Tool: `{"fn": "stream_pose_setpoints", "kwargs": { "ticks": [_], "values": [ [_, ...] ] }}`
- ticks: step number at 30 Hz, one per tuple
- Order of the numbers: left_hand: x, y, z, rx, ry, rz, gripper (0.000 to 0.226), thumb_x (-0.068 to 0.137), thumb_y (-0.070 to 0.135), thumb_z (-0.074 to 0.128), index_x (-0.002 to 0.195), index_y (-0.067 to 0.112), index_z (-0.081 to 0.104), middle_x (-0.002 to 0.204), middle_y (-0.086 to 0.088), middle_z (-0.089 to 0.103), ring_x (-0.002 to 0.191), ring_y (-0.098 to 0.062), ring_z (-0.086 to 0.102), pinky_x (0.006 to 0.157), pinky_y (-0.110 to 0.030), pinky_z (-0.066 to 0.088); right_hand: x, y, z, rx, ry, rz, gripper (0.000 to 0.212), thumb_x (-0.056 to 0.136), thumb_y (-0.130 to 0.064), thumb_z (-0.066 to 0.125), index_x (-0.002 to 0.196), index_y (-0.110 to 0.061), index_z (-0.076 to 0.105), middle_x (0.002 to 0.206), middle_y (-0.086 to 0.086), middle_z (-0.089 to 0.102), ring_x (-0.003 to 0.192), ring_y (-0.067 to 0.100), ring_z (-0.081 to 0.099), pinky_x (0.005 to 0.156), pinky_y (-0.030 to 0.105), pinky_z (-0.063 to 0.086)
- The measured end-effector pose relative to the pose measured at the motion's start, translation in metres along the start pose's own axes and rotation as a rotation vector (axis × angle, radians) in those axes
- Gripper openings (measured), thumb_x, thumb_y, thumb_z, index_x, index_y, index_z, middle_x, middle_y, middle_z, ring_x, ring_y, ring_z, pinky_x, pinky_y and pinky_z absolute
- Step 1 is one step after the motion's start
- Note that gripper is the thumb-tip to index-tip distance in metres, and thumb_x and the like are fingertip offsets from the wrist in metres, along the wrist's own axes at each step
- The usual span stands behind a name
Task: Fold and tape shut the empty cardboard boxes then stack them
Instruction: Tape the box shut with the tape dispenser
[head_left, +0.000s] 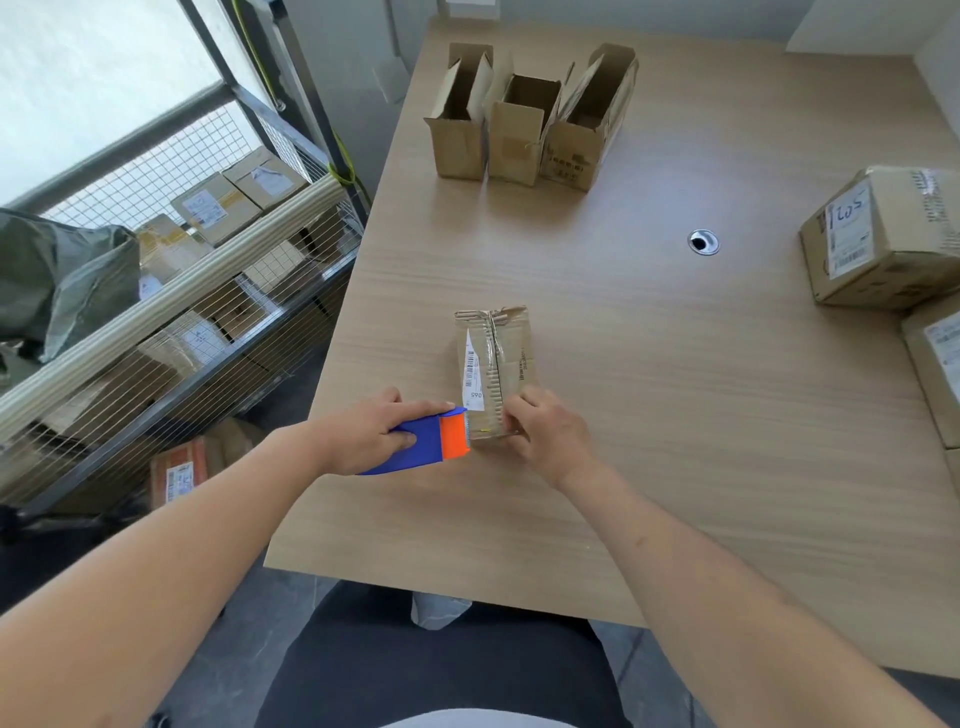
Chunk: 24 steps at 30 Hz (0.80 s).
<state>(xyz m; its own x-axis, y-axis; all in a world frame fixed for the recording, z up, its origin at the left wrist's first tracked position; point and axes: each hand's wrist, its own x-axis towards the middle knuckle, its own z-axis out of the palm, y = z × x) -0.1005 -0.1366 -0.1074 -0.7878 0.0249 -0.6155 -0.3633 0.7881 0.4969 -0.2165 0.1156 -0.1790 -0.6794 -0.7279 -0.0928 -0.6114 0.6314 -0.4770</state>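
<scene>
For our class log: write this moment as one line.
left hand: holds tape dispenser | right hand: holds box | three open boxes: untouched

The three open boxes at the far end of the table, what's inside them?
The three open boxes show only bare cardboard walls where the view reaches inside. Their bottoms are hidden by the near walls and raised flaps, so anything lying low can't be seen.

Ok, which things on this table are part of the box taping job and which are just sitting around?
Part of the job:
small brown cardboard box, held by the right hand
blue and orange tape dispenser, gripped by the left hand
three open brown cardboard boxes

Just there:
round metal cable grommet
wire cart of parcels
</scene>
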Motion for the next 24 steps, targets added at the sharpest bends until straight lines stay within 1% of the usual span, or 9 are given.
{"fn": "stream_pose_setpoints", "kwargs": {
  "ticks": [3,5,7,9,11,14,18,21,24],
  "values": [
    [-0.003,-0.002,0.007,-0.01,0.034,0.001,0.062,0.107,0.027,0.044,0.14,0.075,0.023,0.109,0.004,0.045,0.094,-0.015,0.053,0.085,-0.031,0.041,0.0,-0.004,-0.002,-0.034,-0.016,-0.024,0.027,0.08,-0.03,0.077,0.094,-0.024,0.055,0.1,-0.005,0.05,0.099,0.024,0.052,0.078,0.037,0.045],
    [-0.004,-0.004,0.013,-0.045,0.036,-0.001,0.061,0.107,0.029,0.045,0.141,0.075,0.024,0.108,0.005,0.045,0.095,-0.016,0.053,0.091,-0.035,0.043,0.0,-0.009,0.004,-0.089,0.002,-0.028,0.037,0.08,-0.045,0.076,0.109,-0.032,0.058,0.122,-0.005,0.049,0.113,0.023,0.046,0.095,0.035,0.033],
    [-0.005,-0.007,0.017,-0.102,0.029,-0.001,0.061,0.107,0.029,0.046,0.142,0.074,0.025,0.109,0.006,0.045,0.098,-0.017,0.052,0.095,-0.037,0.044,-0.001,-0.012,0.017,-0.14,0.039,-0.029,0.053,0.087,-0.054,0.062,0.137,-0.037,0.052,0.156,0.005,0.031,0.141,0.028,0.028,0.111,0.041,0.02],
    [-0.007,-0.011,0.02,-0.155,0.031,0.007,0.061,0.107,0.027,0.047,0.142,0.073,0.027,0.111,0.006,0.045,0.099,-0.017,0.052,0.091,-0.033,0.044,-0.003,-0.009,0.031,-0.184,0.035,-0.057,0.068,0.096,-0.06,0.038,0.158,-0.035,0.03,0.17,0.009,0.008,0.157,0.027,0.004,0.122,0.045,0.009],
    [-0.012,-0.017,0.022,-0.188,0.024,0.024,0.062,0.107,0.027,0.048,0.142,0.074,0.028,0.112,0.006,0.046,0.1,-0.017,0.053,0.088,-0.032,0.046,-0.005,-0.001,0.04,-0.227,0.014,-0.091,0.068,0.102,-0.06,0.029,0.163,-0.033,0.015,0.172,0.008,-0.001,0.158,0.026,-0.005,0.125,0.047,0.005],
    [-0.022,-0.03,0.024,-0.236,0.007,0.059,0.064,0.108,0.025,0.048,0.142,0.074,0.027,0.115,0.005,0.047,0.103,-0.02,0.054,0.097,-0.036,0.047,-0.003,0.003,0.041,-0.237,-0.048,-0.082,0.067,0.104,-0.06,0.023,0.163,-0.035,0.002,0.171,0.004,-0.012,0.157,0.024,-0.014,0.127,0.047,0.0],
    [-0.032,-0.041,0.017,-0.253,-0.015,0.038,0.064,0.108,0.024,0.047,0.14,0.076,0.028,0.117,0.006,0.047,0.105,-0.02,0.055,0.1,-0.038,0.047,-0.003,0.001,0.037,-0.244,-0.101,-0.052,0.068,0.104,-0.061,0.018,0.162,-0.037,-0.007,0.169,0.002,-0.022,0.155,0.022,-0.024,0.127,0.05,0.0],
    [-0.031,-0.039,0.013,-0.206,-0.014,0.004,0.06,0.109,0.028,0.044,0.142,0.075,0.024,0.114,0.007,0.046,0.099,-0.018,0.055,0.094,-0.035,0.047,-0.004,-0.006,0.03,-0.237,-0.129,-0.025,0.07,0.099,-0.07,0.007,0.16,-0.041,-0.014,0.167,-0.001,-0.028,0.152,0.019,-0.03,0.126,0.046,-0.008],
    [-0.019,-0.032,0.016,-0.136,0.008,-0.057,0.056,0.109,0.033,0.041,0.149,0.068,0.021,0.114,0.005,0.047,0.098,-0.018,0.054,0.096,-0.037,0.046,-0.003,-0.013,0.025,-0.187,-0.149,0.004,0.07,0.096,-0.073,0.0,0.158,-0.045,-0.016,0.165,-0.005,-0.031,0.151,0.015,-0.033,0.125,0.044,-0.012]
  ]
}}
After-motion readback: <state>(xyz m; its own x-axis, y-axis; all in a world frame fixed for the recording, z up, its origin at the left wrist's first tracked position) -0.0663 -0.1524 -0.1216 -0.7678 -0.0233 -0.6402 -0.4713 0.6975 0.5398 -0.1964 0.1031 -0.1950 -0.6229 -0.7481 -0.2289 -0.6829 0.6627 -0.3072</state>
